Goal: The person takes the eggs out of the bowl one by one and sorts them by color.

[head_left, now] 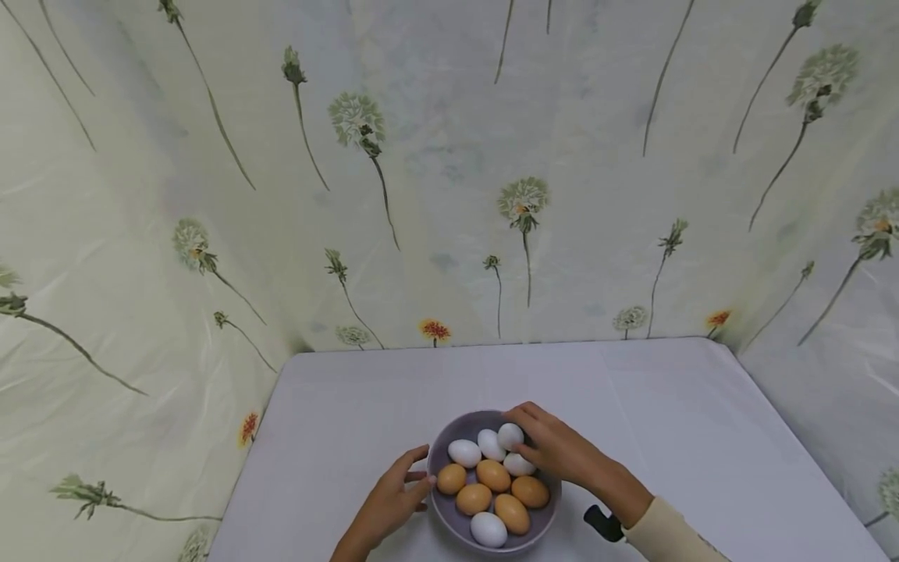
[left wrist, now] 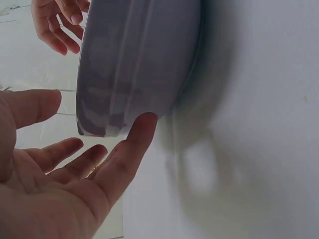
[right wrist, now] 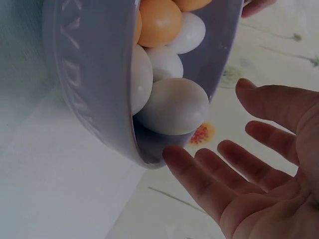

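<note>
A purple-grey bowl (head_left: 469,423) on the table holds several white eggs and several brown eggs (head_left: 474,499). My left hand (head_left: 389,503) is at the bowl's left side, thumb and fingers spread. In the left wrist view, a finger reaches close to the outer wall of the bowl (left wrist: 134,64). On the far right side my right hand (head_left: 562,446) extends over the rim, beside the uppermost white egg (head_left: 510,436). Its fingers are spread and relaxed around that white egg (right wrist: 177,107) in the right wrist view, with a visible gap between thumb and egg.
A white cloth covers the table (head_left: 365,406). Behind and on both sides hangs a pale curtain (head_left: 435,195) printed with dandelions. Near my right wrist is a small black object (head_left: 602,523). Raised letters run along the bowl's outer wall.
</note>
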A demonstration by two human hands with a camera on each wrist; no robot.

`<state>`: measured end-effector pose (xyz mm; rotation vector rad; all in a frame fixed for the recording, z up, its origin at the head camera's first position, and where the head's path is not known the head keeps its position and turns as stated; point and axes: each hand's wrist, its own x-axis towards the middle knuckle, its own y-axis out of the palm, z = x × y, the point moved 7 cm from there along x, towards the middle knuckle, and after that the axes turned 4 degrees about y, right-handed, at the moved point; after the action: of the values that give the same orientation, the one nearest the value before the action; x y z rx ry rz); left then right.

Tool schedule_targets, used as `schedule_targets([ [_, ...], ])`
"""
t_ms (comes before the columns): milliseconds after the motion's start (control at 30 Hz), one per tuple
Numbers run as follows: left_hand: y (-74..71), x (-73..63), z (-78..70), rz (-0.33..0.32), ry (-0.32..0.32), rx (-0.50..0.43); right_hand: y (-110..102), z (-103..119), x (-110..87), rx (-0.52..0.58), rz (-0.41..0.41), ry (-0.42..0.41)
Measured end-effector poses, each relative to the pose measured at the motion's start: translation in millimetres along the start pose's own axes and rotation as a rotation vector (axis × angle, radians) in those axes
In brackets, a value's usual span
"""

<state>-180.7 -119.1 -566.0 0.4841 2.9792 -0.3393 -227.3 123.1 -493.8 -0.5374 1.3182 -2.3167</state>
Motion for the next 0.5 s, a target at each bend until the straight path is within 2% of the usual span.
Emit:
schedule_targets([
  [267,8.6,-1.1,4.5,0.004,-0.044,-0.184,3.8,-2.9,3.3,0.006,0.051,0.035],
  [500,10.4,2.0,6.4,0.017,-0.037,-0.266,5.4,-4.6,6.0,0.014,0.069,0.046],
])
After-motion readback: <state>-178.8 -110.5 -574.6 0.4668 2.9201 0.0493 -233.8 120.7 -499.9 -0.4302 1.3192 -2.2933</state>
